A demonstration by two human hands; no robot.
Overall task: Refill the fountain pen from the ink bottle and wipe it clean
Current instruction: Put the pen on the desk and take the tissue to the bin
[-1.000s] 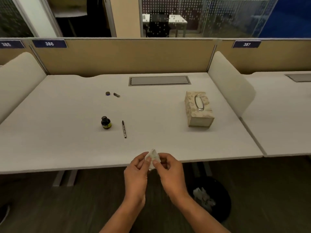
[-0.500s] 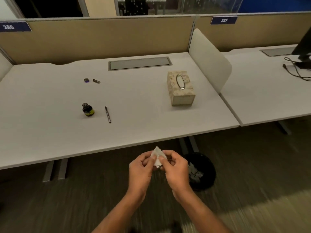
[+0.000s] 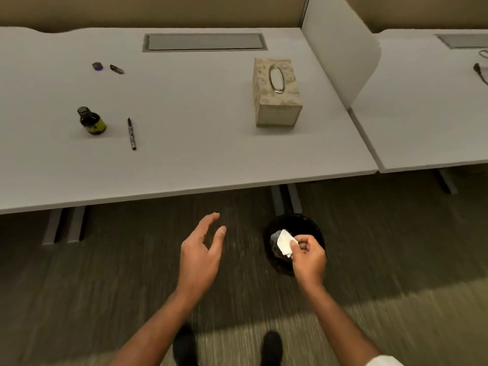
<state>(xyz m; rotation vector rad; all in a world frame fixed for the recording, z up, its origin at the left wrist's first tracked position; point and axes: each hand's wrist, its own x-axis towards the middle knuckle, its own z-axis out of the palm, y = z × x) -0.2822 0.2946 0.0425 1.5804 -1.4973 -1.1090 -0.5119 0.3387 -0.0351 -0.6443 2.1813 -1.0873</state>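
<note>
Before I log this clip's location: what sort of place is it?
Most likely an open-plan office: white desks split by a divider panel, a cable hatch in the desktop, and a black wastebasket on carpet below.

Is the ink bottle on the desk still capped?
No, the ink bottle stands with its mouth uncovered, and a small cap lies apart from it, farther back on the desk.

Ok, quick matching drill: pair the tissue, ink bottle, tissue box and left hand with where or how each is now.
Things:
1. tissue
2. ink bottle
3. tissue box
4. left hand

States:
A. open, holding nothing
B. pinched in the right hand over the black bin
C. uncapped, left of the pen
D. right side of the desk

Pairs: 1-B, 2-C, 3-D, 4-A
</note>
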